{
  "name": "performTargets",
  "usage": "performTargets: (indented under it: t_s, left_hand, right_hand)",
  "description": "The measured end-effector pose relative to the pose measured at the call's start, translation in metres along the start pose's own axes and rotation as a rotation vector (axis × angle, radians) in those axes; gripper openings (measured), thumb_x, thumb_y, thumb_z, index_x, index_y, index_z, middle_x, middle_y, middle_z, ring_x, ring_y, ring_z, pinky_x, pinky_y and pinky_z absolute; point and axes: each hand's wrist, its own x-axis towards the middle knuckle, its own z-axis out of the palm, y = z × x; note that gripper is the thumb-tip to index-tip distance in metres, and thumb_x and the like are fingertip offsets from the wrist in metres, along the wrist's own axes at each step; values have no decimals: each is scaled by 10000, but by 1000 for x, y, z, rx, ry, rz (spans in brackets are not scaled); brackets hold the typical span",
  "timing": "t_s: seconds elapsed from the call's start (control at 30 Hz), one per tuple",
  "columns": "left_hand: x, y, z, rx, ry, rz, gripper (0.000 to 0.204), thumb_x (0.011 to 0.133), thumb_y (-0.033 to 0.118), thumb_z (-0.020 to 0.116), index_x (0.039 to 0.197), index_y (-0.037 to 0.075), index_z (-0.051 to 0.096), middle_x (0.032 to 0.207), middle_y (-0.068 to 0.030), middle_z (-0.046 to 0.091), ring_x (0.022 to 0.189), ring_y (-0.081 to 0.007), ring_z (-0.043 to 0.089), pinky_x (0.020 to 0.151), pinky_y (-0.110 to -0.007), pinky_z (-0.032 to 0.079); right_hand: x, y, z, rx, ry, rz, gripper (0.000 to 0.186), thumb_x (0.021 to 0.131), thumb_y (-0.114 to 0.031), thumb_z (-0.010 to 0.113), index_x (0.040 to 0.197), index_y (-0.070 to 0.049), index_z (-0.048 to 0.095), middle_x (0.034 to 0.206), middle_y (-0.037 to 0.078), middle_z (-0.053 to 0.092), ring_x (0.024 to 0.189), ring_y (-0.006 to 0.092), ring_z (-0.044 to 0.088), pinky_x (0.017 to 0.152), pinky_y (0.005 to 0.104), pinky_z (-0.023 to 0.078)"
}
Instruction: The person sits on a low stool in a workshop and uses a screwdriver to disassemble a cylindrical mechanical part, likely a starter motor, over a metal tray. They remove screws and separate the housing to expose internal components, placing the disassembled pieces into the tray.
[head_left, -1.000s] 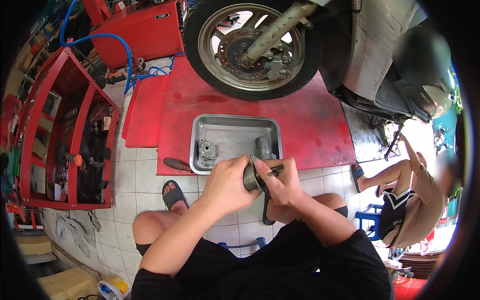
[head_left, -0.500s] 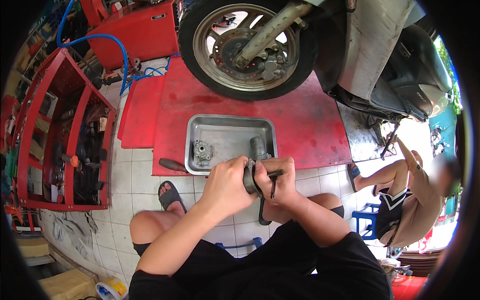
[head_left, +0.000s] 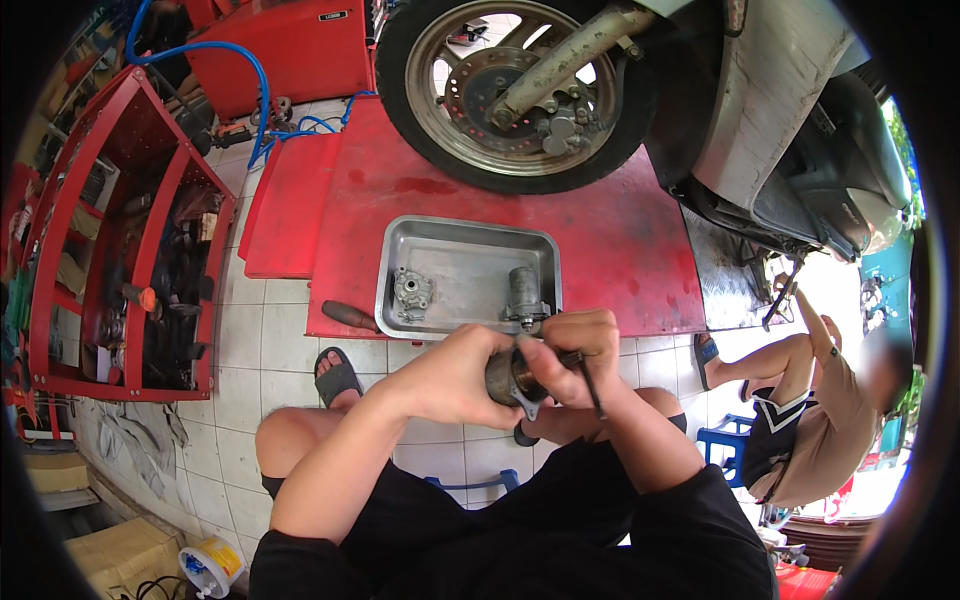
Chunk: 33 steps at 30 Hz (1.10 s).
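My left hand [head_left: 450,380] grips a dark cylindrical metal part [head_left: 506,378] above my knees. My right hand [head_left: 570,355] holds a thin dark tool [head_left: 590,385] against the end of that part, its shaft pointing down. Just beyond my hands a steel tray [head_left: 455,250] rests on the red lift platform [head_left: 620,240]. In the tray lie a small round metal housing [head_left: 411,292] on the left and an upright grey cylinder [head_left: 524,292] on the right.
A scooter's front wheel [head_left: 520,90] stands on the platform behind the tray. A dark-handled tool [head_left: 350,316] lies at the platform's edge. A red tool rack [head_left: 120,240] stands at the left. Another person [head_left: 810,420] sits on a blue stool at right.
The view has shifted slightly. My hands stay together on the cylindrical part, with the thin tool turned a little in my right hand.
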Motion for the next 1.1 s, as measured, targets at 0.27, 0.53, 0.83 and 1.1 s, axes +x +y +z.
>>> performTargets:
  t_s: [0.27, 0.53, 0.83, 1.1]
  left_hand:
    - [-2, -3, 0, 214, 121, -37, 401, 579, 154, 806, 865, -71, 637, 740, -192, 655, 694, -287, 657, 680, -373, 512]
    - [-1, 2, 5, 167, 127, -3, 360, 558, 144, 826, 816, -6, 625, 713, -56, 629, 679, -115, 586, 669, -288, 487]
    - [-3, 1, 1, -266, -215, -160, 290, 675, 101, 839, 867, -33, 667, 778, -35, 673, 682, -97, 627, 626, -262, 490]
    - [-11, -47, -2, -1023, -845, -245, 272, 730, -4, 789, 929, -87, 623, 693, -132, 634, 541, -192, 633, 466, -306, 493]
  right_hand:
    - [-8, 8, 19, 42, 2, 96, 392, 782, -136, 779, 526, -27, 504, 469, 97, 449, 406, 273, 439, 424, 361, 347]
    - [-6, 4, 11, 37, 96, -31, 336, 747, -16, 672, 500, -32, 444, 464, 86, 404, 387, 266, 405, 415, 359, 314]
    - [-7, -4, -6, 54, -5, -132, 348, 747, -87, 694, 499, -43, 455, 462, 74, 400, 375, 257, 396, 399, 359, 297]
    - [-20, 5, -31, 208, 205, -276, 291, 799, -163, 657, 582, -83, 479, 497, 33, 416, 412, 188, 384, 435, 330, 334]
